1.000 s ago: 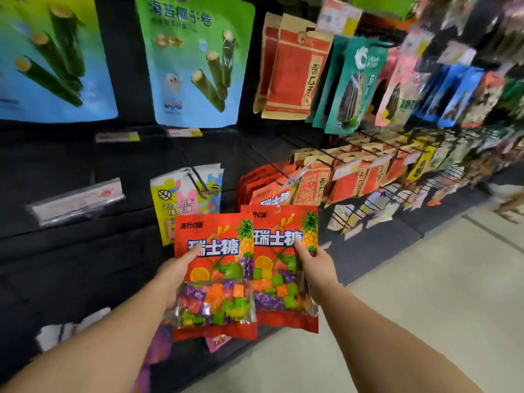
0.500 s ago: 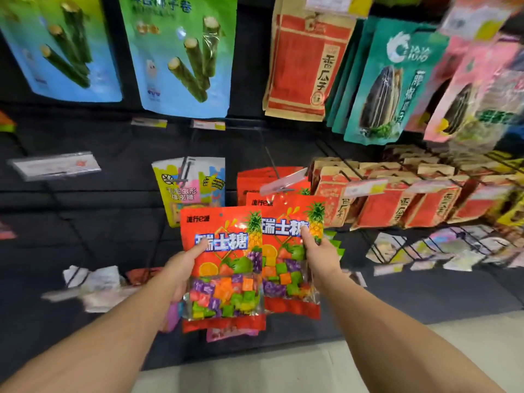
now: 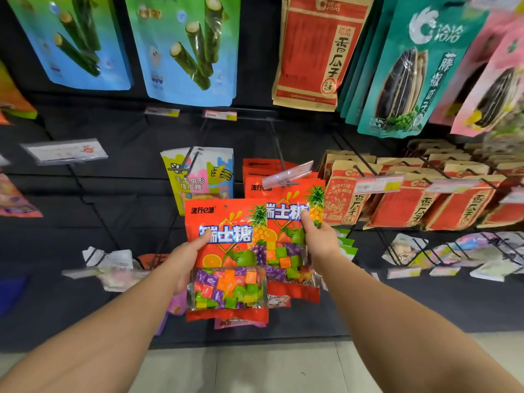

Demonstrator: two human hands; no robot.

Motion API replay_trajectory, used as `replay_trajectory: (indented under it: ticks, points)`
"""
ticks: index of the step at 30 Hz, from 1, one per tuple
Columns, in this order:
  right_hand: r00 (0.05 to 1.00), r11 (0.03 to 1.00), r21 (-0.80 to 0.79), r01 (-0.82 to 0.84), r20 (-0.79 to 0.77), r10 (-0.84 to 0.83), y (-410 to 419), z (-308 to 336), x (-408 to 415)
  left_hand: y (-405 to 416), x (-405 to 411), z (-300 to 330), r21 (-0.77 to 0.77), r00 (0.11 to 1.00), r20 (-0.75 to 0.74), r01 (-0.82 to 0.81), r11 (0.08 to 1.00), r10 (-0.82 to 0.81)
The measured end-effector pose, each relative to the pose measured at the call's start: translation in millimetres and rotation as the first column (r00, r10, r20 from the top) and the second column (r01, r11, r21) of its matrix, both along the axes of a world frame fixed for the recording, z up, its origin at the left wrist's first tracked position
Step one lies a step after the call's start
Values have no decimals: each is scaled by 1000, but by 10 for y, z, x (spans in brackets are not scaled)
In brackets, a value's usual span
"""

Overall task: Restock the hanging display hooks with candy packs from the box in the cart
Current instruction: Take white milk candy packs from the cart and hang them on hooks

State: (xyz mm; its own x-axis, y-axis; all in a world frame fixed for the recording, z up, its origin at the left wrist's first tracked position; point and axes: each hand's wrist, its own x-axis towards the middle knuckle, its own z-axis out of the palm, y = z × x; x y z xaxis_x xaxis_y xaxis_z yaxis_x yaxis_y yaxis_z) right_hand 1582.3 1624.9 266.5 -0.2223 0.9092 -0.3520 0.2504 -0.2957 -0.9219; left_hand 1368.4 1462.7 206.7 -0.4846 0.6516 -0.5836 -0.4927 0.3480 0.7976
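Orange candy packs: our left hand (image 3: 185,258) is gripping 1 pack (image 3: 226,259), our right hand (image 3: 319,239) another pack (image 3: 289,222); we are risking missing the hook (image 3: 279,154) behind its tag (image 3: 287,174).

Bright even light; edges blurred, wide-angle bowed; foil glare.

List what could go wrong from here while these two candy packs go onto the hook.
1. The clear price tag sits at the hook's tip, right above the right hand's pack; it may block or snag the pack's hang hole.
2. The left hand holds its pack by one side only, thumb on the front; it could slip or swing.
3. The left pack overlaps the right one, so moving the right hand may drag both.
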Motion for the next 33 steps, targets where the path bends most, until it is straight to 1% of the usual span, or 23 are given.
replay_trajectory:
  ticks: [4, 6, 9, 11, 12, 13, 14, 15, 16, 17, 18, 19, 22, 24, 28, 29, 33]
  points:
    - [1000, 1000, -1, 17, -15, -17, 81, -20, -46, 9, 23, 29, 2, 1000, -22, 0, 1000, 0]
    - [1000, 1000, -4, 11, 14, -11, 104, -15, -62, 17, 25, 41, -3, 999, -41, 7, 1000, -7]
    - [992, 998, 0, 56, 114, -55, 142, 14, -98, 54, 27, 36, -13, 998, -60, 22, 1000, -22]
    - [949, 986, 99, 134, 272, -157, 145, 13, -87, 100, 56, 50, -11, 997, -75, 29, 1000, -29]
    - [924, 971, 170, 167, 317, -214, 144, 3, -73, 133, 81, 61, -5, 996, -85, 32, 999, -33]
    - [921, 957, 226, 180, 302, -245, 155, -23, -57, 168, 111, 74, 2, 995, -96, 30, 1000, -30]
    - [951, 960, 224, 165, 222, -216, 148, -53, -43, 213, 147, 91, 10, 993, -113, 27, 1000, -26]
    - [988, 980, 167, 105, 98, -123, 113, -58, -34, 258, 195, 123, 17, 991, -129, 25, 1000, -23]
    - [1000, 997, 77, -1, -17, 2, 60, -64, -41, 311, 248, 155, 25, 990, -136, 29, 999, -25]
    - [988, 991, -10, -130, -87, 129, -11, -34, -50, 370, 301, 183, 35, 990, -138, 35, 999, -30]
    - [968, 971, -56, -231, -117, 224, -64, -7, -63, 430, 354, 213, 38, 990, -139, 41, 998, -35]
    - [959, 963, -55, -264, -120, 256, -75, -15, -90, 492, 405, 240, 39, 990, -138, 43, 998, -37]
    - [982, 986, 13, -168, -89, 168, 14, -38, -163, 651, 520, 323, 43, 992, -122, 18, 999, -12]
    - [988, 991, 32, -131, -75, 133, 80, -1, -166, 747, 556, 350, 35, 993, -121, 11, 999, -6]
    - [991, 992, 42, -121, -50, 123, 175, 84, -125, 893, 590, 419, 5, 990, -139, 21, 1000, -20]
    - [995, 995, 37, -92, -38, 94, 205, 64, -114, 920, 600, 431, -2, 990, -141, 24, 1000, -24]
    - [996, 997, 12, -81, -22, 81, 316, -14, -79, 954, 664, 514, -54, 988, -154, 21, 998, -29]
